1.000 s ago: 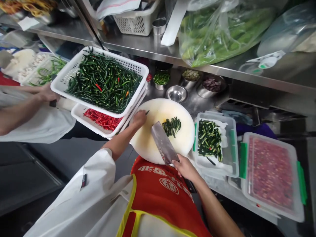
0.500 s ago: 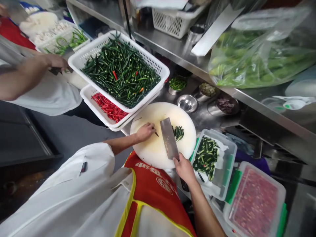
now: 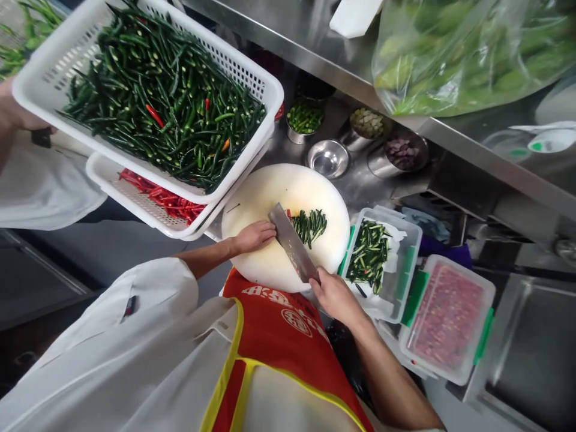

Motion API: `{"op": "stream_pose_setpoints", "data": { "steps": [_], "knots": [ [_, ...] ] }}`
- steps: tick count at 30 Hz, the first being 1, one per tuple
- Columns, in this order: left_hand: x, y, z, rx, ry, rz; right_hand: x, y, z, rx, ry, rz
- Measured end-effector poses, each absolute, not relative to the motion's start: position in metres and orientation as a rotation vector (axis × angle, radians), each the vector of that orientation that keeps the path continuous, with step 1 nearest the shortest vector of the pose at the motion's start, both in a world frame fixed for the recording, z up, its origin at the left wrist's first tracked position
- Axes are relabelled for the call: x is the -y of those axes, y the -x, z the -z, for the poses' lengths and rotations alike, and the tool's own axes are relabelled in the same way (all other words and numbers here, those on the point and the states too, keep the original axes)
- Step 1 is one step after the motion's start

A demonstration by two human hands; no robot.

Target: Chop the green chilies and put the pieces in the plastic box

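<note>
My right hand [image 3: 335, 294] is closed round the handle of a broad cleaver [image 3: 292, 243], whose blade stands on the round white cutting board [image 3: 252, 186]. Curled fingers of my left hand [image 3: 254, 236] rest close to the blade's left side; whatever they pin down is hidden. Just right of the blade lies a small row of sliced green chillies [image 3: 310, 227], with a bit of red [image 3: 288, 213] at its upper end. A clear plastic box [image 3: 408, 264] of cut green chillies [image 3: 369, 255] stands right of the board.
A white basket [image 3: 252, 162] heaped with green chillies sits over another basket [image 3: 105, 180] of red ones. Behind the board are several steel bowls [image 3: 328, 158]. A lidded box [image 3: 445, 318] lies right, a bagged green vegetable [image 3: 432, 60] on the shelf. A co-worker's hand [image 3: 18, 114] is at left.
My left hand has shifted from apart to close beside the blade, and the dark stub in its fingers is no longer visible. The sliced row looks longer. The view has moved nearer the baskets.
</note>
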State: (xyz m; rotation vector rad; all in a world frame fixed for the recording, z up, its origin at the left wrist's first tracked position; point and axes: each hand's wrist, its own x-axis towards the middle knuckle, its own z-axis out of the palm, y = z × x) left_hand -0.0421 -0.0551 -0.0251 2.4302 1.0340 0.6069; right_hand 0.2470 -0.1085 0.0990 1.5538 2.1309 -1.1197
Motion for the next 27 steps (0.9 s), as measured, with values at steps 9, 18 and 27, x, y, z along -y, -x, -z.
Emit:
{"op": "stream_pose_setpoints", "data": {
  "steps": [9, 18, 27],
  "knots": [
    [0.055, 0.041, 0.027, -1.066, -2.342, -0.621, 0.099, -0.252, -0.103, -2.063, -1.444, 1.099],
    [0.06, 0.035, 0.022, -1.059, -2.438, -0.628, 0.072, -0.213, -0.063, -2.154, -1.719, 1.168],
    [-0.019, 0.105, -0.142, -1.677, -2.401, -0.74, 0.13, -0.261, -0.063, -2.218, -1.621, 1.429]
  ]
}}
